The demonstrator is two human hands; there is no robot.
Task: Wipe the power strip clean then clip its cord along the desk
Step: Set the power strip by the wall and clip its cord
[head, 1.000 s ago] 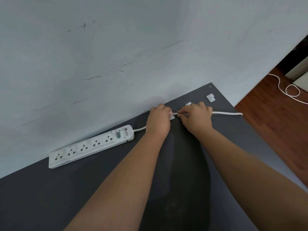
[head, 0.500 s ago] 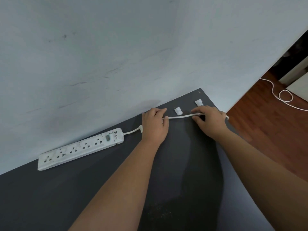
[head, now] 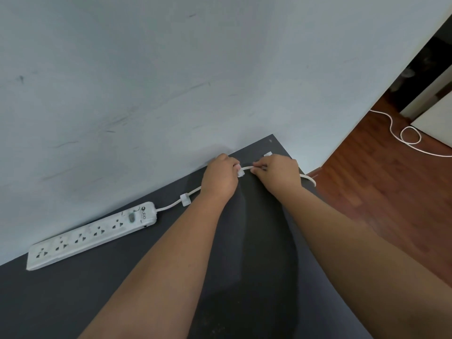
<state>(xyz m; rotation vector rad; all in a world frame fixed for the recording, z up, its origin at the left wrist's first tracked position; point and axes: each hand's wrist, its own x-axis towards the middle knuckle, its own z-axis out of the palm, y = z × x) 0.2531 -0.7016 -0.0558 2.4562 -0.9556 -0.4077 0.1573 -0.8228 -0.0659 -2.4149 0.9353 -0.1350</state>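
Both hands are set at the far right corner of the dark desk [head: 73,302], close to the pale wall [head: 171,81]. By the left hand [head: 220,178] the fingers are curled down over a small white clip [head: 241,172], which is pressed against the desk top; the fingertips are hidden behind the knuckles, so how tightly the clip is gripped cannot be told. By the right hand [head: 277,172] the white cord [head: 247,168] is pinched between thumb and forefinger just beside that clip, the remaining fingers being folded in.

Largest in view is the wall, scuffed with faint dark marks, and below it the desk, which fills the lower part of the picture. A wooden floor [head: 379,192] is seen to the right of the desk, with a loose white cable [head: 411,135] looped on it.

The power strip [head: 93,234] is laid flat along the wall at the left of the desk, well apart from the hands, with its sockets facing up and its switch at the end nearer the hands. From that end the cord is led toward the left hand and is passed through a fastened clip [head: 185,199] near the strip. Past the right hand the cord is bent down over the desk's right edge. Another clip [head: 267,154] is partly seen just behind the right hand.
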